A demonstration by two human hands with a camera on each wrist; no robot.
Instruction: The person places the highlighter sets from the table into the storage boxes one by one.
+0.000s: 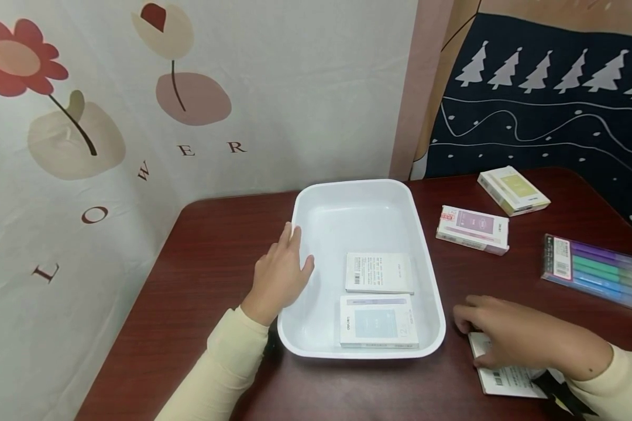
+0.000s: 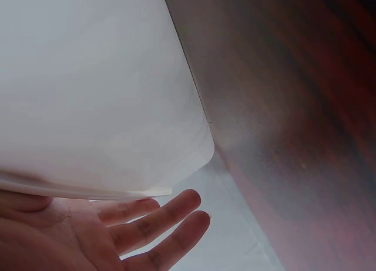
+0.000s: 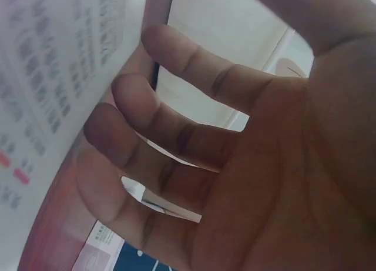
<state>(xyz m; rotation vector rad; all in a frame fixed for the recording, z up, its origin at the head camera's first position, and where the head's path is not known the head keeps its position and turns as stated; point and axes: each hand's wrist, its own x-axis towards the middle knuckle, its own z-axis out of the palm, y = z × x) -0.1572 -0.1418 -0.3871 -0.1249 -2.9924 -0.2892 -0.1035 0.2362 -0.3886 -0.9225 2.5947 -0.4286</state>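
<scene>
My left hand (image 1: 279,275) rests at the left rim of a white plastic tray (image 1: 347,216), thumb toward its inside. In the left wrist view, the extended fingers (image 2: 158,224) lie beside the tray wall (image 2: 106,94). Inside the tray's near half lie two thin white boxes, one with printed text (image 1: 379,272) and one with a pale blue panel (image 1: 376,324). My right hand (image 1: 521,333) grips a white printed box (image 1: 511,381) on the table. Its bent fingers (image 3: 135,100) meet the box's edge in the right wrist view; the thumb tip is outside that view.
Right of the tray lie a purple-panelled box (image 1: 473,228), a yellow-panelled box (image 1: 513,190) and a clear pack of coloured pens (image 1: 597,272). The dark red table (image 1: 189,280) meets a flower-printed cloth (image 1: 295,117) behind. A navy tree-patterned cloth (image 1: 537,123) hangs at right.
</scene>
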